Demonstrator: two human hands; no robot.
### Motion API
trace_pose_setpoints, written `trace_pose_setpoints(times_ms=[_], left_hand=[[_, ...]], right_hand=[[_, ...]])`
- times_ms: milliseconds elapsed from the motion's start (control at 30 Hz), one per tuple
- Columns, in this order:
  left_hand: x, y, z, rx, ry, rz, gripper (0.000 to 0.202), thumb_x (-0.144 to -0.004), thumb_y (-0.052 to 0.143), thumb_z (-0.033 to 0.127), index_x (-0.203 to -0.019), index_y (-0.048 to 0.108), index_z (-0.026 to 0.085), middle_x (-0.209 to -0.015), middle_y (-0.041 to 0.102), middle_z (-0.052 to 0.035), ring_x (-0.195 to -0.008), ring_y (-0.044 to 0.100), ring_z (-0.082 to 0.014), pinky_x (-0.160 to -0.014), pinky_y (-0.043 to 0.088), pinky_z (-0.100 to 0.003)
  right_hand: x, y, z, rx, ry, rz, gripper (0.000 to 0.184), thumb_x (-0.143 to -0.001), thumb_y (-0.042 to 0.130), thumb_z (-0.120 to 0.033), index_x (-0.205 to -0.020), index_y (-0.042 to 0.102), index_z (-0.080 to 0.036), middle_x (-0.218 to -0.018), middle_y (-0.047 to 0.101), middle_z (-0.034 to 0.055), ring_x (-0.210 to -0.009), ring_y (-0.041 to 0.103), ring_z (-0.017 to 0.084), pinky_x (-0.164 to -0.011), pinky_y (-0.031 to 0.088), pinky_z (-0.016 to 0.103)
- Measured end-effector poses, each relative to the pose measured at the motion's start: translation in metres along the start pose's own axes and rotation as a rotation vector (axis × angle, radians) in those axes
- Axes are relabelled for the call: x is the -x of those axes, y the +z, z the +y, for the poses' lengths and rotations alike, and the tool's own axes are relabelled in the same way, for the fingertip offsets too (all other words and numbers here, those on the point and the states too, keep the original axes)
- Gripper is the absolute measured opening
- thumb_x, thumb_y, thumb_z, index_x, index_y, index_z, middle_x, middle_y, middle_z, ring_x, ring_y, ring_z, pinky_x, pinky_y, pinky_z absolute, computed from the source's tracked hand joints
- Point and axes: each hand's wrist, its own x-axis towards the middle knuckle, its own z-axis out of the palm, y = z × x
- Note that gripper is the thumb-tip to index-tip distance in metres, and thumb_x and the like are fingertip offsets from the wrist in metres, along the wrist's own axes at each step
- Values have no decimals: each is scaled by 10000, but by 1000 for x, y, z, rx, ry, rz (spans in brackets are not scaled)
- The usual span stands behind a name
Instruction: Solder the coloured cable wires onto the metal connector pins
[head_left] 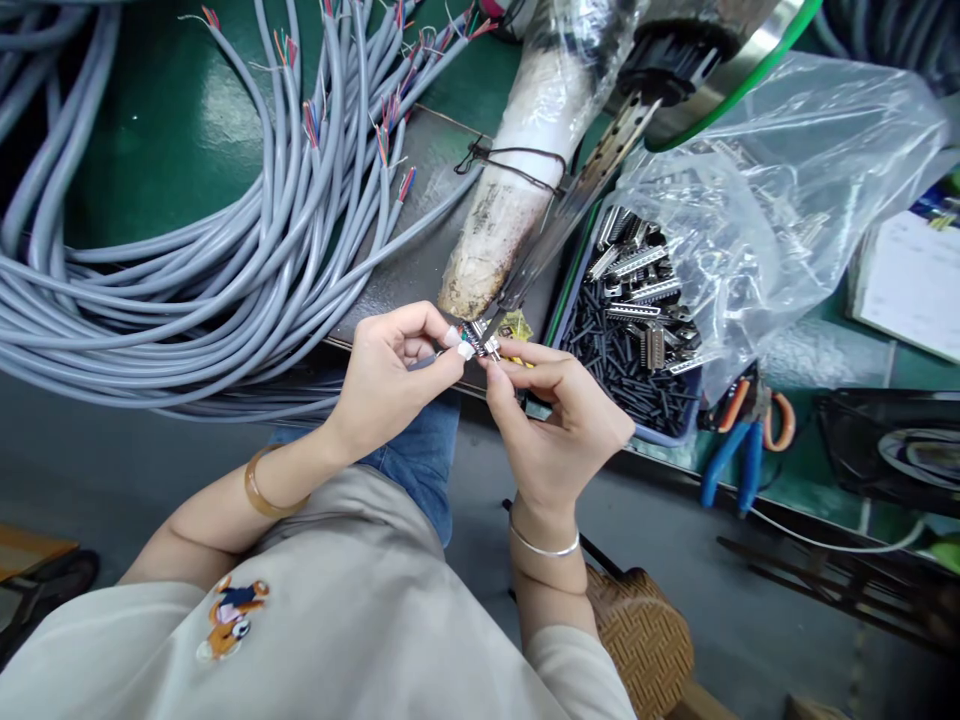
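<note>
My left hand (pixel 394 370), with white coverings on the thumb and index fingertips, pinches thin coloured wires (pixel 463 334) beside a small metal multi-pin connector (pixel 491 346). My right hand (pixel 559 420) grips that connector between thumb and fingers from the other side. Right above them, the narrow dark tip of a soldering iron (pixel 529 255) reaches down to the connector; whether it touches a pin is too small to tell. A plastic-wrapped white tube (pixel 502 210), tied with dark wire, slants down close behind my fingers. The cable behind the wires is mostly hidden by my left hand.
Grey cables (pixel 247 240) with stripped, coloured ends cover the left of the green bench (pixel 187 120). At right stands a bin (pixel 694 425) of metal connectors and short black tubes, partly under a clear plastic bag (pixel 810 190). Pliers (pixel 739 450) lie by the bench edge. A woven stool (pixel 641 640) stands below.
</note>
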Motion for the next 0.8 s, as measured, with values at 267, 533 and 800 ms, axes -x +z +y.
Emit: trace_pose_setpoints(times_ms=[267, 533, 800], left_hand=[[1, 1, -1, 17, -10, 5, 130, -714, 724, 152, -683, 598, 148, -672, 630, 21, -504, 482, -28, -478, 352, -166], [5, 1, -3, 74, -73, -17, 164, -697, 745, 161, -661, 586, 150, -653, 606, 21, -482, 451, -21, -434, 306, -164], [10, -7, -6, 208, -280, -147, 179, -698, 783, 208, -711, 618, 142, -537, 578, 55, -345, 462, -34, -337, 306, -159]], right_hand=[[-2, 1, 0, 52, -42, -9, 160, -850, 756, -94, -848, 659, -222, -911, 786, -36, -888, 773, 121, -745, 635, 218], [7, -1, 0, 148, -114, 20, 156, -866, 739, -97, -891, 652, -224, -956, 803, -14, -876, 785, 130, -744, 625, 214], [14, -3, -3, 126, -40, 24, 139, -877, 730, -113, -864, 654, -228, -899, 797, -32, -785, 771, 108, -685, 619, 191]])
